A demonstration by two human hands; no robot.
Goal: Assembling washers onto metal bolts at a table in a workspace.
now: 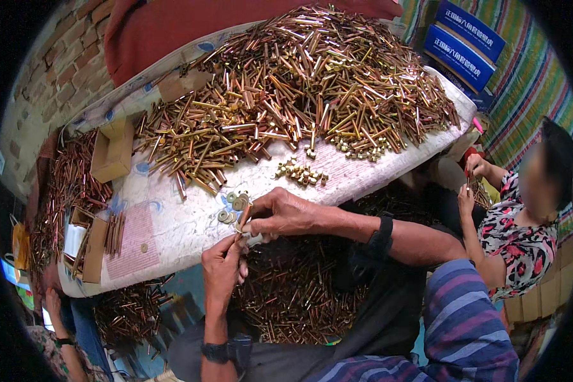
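My left hand (224,262) and my right hand (284,212) meet at the near edge of the padded white table (191,219). Both are closed in a pinch on one slim copper-coloured metal sleeve (246,212), its upper end showing between the right fingers. The fingers hide its lower part. Several flat grey washers (239,201) lie on the cloth just beyond my hands. Farther off is a small group of brass-coloured nuts (301,172). A large heap of similar metal sleeves (286,95) spreads over the far side of the table.
Cardboard boxes (112,153) stand at left beside another sleeve pile (76,169). More sleeves (299,299) lie below the table edge. A person in a patterned top (516,235) works at right; another person's arm (57,318) shows lower left. Blue boxes (461,54) are stacked at far right.
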